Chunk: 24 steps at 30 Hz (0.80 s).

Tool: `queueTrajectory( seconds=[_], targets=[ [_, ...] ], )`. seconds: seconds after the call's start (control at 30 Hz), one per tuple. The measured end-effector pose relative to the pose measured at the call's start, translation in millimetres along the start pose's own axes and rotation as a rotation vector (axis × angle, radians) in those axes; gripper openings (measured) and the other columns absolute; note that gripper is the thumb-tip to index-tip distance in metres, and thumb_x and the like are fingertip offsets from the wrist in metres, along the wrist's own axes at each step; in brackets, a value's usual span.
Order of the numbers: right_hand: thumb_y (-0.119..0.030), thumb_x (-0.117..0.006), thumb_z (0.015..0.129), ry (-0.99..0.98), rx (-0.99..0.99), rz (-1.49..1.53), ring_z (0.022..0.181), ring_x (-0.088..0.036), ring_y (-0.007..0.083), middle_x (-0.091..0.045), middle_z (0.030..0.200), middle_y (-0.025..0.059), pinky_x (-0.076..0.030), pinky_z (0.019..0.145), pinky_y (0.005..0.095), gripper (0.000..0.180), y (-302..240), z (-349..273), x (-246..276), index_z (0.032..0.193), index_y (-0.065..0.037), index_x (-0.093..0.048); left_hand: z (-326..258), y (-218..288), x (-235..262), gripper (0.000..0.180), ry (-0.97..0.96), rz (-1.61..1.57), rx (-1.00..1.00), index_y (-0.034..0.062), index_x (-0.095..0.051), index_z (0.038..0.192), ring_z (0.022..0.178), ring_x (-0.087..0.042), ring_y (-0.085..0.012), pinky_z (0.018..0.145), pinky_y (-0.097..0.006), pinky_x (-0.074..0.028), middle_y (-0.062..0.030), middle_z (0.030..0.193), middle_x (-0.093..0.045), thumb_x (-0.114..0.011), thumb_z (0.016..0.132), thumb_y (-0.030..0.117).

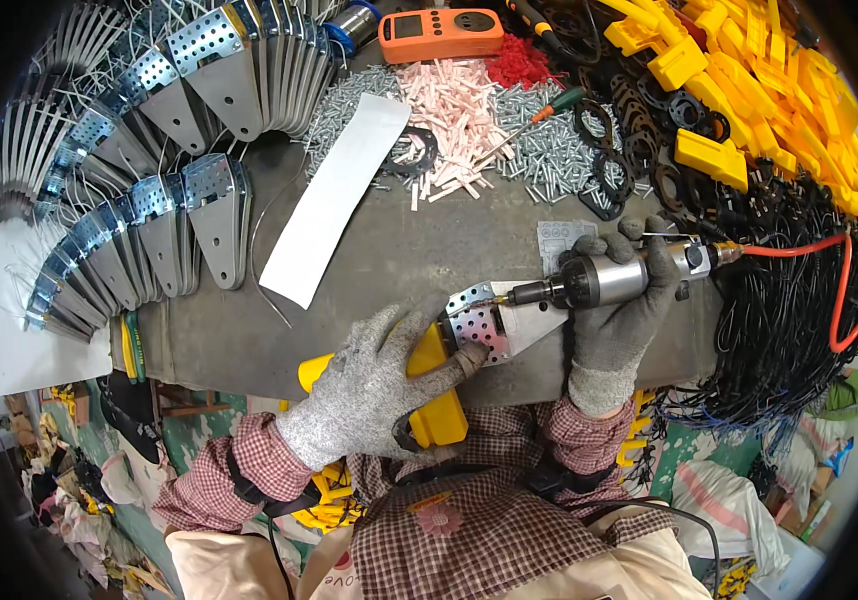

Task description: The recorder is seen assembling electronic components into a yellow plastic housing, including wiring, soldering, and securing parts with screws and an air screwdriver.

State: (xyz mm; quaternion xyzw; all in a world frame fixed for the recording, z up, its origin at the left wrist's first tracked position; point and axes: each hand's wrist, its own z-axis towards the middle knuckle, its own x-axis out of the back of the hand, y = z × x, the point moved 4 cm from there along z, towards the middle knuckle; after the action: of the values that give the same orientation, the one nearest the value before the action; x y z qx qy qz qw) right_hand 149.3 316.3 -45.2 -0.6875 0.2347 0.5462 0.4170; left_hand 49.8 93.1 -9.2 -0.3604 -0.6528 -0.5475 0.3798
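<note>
My left hand [354, 385], in a grey knit glove, is closed around a yellow plastic housing [439, 418] near the table's front edge. A perforated shiny metal plate [471, 322] with a flat grey tapered piece [534, 325] sticks out of the housing to the right. My gloved right hand [614, 335] grips a silver and black air screwdriver [599, 282] lying level. Its bit points left, with the tip at the plate's upper part; whether a screw sits there I cannot tell. An orange air hose [794, 250] runs from its rear end.
Stacked metal-plate pieces [219, 225] fill the left. Behind are loose screws [547, 165], pale pink strips [449, 110], an orange meter [439, 36] and a green-handled screwdriver [559, 103]. Yellow housings [749, 90] and black cables [779, 300] crowd the right. A white strip [337, 200] lies mid-table.
</note>
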Motion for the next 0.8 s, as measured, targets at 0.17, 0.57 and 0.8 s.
queueTrajectory(
  seconds=[0.17,0.57,0.8],
  targets=[
    [-0.013,-0.057,0.099,-0.034,-0.043,0.013,0.083,-0.058,0.0160,-0.062,0.102,0.0080,-0.051,0.088,0.0415,0.027,3.1,2.7,4.0,0.125,-0.011,-0.054,-1.3,2.5,-2.1,0.094,0.077,0.197,-0.082,0.0275,-0.057,0.144,0.128,-0.045,-0.0479,0.099,-0.060,-0.045,-0.0257,0.152,-0.037,-0.078,0.063,0.071],
    [-0.014,-0.056,0.100,-0.009,-0.077,0.023,0.083,-0.059,0.0165,-0.062,0.101,0.0087,-0.053,0.088,0.0414,0.024,3.4,2.1,6.1,0.123,-0.008,-0.053,4.8,5.5,8.2,0.092,-0.058,0.208,-0.099,0.0238,-0.055,0.144,0.126,-0.045,-0.0454,0.097,-0.059,-0.047,-0.0166,0.152,-0.041,-0.073,0.069,0.073],
    [-0.015,-0.056,0.099,-0.031,-0.038,0.017,0.082,-0.058,0.0166,-0.061,0.099,0.0082,-0.053,0.087,0.0419,0.024,-3.7,2.5,3.8,0.122,-0.009,-0.053,4.0,7.0,8.3,0.093,-0.050,0.216,-0.083,0.0236,-0.054,0.145,0.126,-0.046,-0.0455,0.097,-0.058,-0.047,-0.0158,0.151,-0.042,-0.071,0.069,0.076]
  ],
)
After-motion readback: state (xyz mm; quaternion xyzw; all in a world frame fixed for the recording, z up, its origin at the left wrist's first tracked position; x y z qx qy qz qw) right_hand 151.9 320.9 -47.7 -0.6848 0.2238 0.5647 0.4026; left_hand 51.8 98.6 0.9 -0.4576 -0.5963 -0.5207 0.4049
